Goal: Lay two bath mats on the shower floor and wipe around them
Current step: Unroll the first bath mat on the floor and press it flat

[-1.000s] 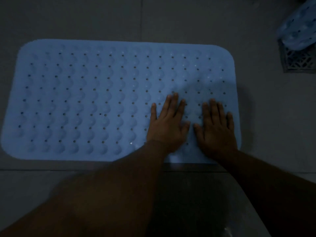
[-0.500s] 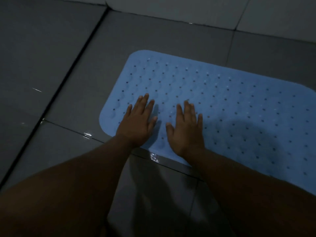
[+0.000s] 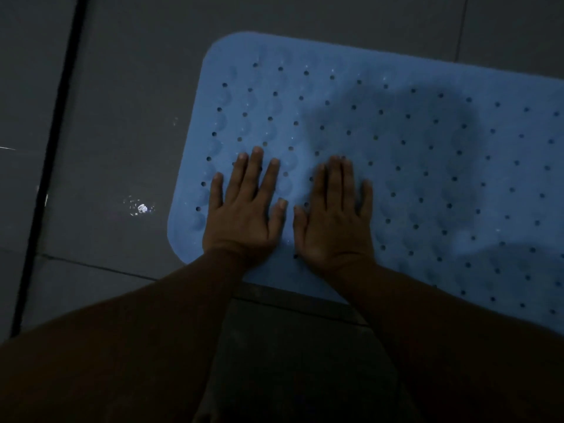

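A light blue bath mat (image 3: 412,141) with rows of small holes lies flat on the dark grey tiled floor; its right end runs out of view. My left hand (image 3: 244,209) rests palm down on the mat near its left front corner, fingers spread. My right hand (image 3: 334,215) lies flat beside it, a little to the right, fingers together and pointing away from me. Neither hand holds anything. Only this one mat is in view.
Dark grey floor tiles (image 3: 122,87) surround the mat. A black groove (image 3: 52,148) runs down the left side. A small wet glint (image 3: 141,208) shines on the tile left of the mat. The light is dim.
My hands have moved from the mat's right end to its left end, still pressed flat, and the view has swung left with them. The second mat at the far right is out of view.
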